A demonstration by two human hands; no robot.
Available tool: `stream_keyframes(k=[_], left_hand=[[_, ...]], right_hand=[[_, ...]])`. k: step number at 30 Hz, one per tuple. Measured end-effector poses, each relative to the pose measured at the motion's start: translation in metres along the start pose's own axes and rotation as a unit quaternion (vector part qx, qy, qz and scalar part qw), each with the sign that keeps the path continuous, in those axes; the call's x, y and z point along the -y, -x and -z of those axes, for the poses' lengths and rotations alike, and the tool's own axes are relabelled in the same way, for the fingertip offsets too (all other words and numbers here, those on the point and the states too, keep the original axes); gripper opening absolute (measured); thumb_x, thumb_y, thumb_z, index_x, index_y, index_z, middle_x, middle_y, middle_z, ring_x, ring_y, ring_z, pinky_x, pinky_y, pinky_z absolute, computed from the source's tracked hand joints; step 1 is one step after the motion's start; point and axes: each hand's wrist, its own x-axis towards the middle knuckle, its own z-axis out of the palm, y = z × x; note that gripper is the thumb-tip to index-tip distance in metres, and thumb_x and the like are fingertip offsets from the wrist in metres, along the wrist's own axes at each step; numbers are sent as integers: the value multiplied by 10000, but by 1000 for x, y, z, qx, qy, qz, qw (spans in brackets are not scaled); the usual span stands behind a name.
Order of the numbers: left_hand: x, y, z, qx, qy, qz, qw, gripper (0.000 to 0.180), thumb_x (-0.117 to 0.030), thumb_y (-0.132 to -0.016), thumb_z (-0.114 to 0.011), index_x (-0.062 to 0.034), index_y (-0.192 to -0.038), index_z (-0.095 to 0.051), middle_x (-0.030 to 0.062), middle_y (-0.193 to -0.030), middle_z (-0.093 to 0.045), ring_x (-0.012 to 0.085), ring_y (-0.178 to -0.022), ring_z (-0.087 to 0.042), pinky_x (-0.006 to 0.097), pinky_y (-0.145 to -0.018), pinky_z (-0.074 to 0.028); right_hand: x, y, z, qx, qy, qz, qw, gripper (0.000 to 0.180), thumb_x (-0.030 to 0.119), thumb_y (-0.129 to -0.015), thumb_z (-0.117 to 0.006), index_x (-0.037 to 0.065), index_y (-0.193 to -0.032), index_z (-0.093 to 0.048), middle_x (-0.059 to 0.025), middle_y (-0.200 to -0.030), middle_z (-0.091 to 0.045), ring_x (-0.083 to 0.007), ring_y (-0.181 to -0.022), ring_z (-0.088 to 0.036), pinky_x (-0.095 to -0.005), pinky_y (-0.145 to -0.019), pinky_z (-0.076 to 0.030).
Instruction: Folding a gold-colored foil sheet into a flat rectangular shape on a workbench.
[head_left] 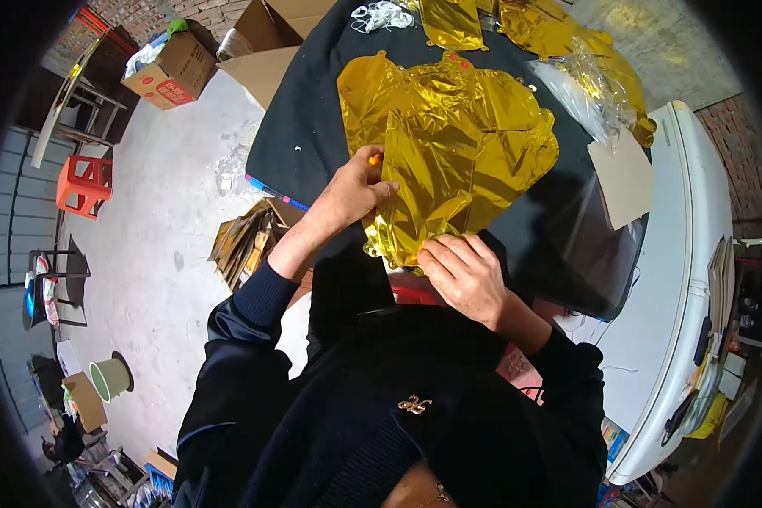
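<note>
Left hand (pixel 356 193): thumb and fingers pinched on gold foil balloon (pixel 474 127), left side | right hand (pixel 464 275): fingers curled closed on its near edge | balloon flat, creased, over black tablecloth (pixel 300 114)

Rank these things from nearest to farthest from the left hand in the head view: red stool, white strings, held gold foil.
1. Held gold foil, touching the left hand.
2. White strings, ahead, beyond the foil.
3. Red stool, far left.
</note>
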Motion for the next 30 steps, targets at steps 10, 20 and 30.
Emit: stream_keyframes(k=[10,20,30], left_hand=[[-1,10,-9,-59,-61,-32,996,562,-140,-1022,-609,15,-1493,-344,196,-1179,-679,192,-1066,-648,300,-863,-527],[-20,26,-9,-74,-259,-81,960,496,-207,-963,-685,38,-1371,-544,160,-1075,-630,241,-981,-656,332,-848,-514],[-1,-12,-17,-212,-401,-221,863,531,-192,-872,-718,-9,-1348,-570,176,-1375,-570,364,-1254,-509,475,-1045,-398]], right_hand=[[2,5,-1,38,-28,-16,999,333,206,-877,-674,59,-1176,-668,-88,-1203,-657,-256,-1141,-594,-419,-949,-478],[-26,-15,30,111,-130,-54,984,717,513,-851,-723,41,-1365,-563,-160,-1392,-559,-324,-1331,-491,-503,-1089,-358],[-119,-17,3,49,115,-148,981,506,309,-899,-697,27,-1303,-580,-159,-1368,-540,-359,-1382,-410,-515,-1138,-295]])
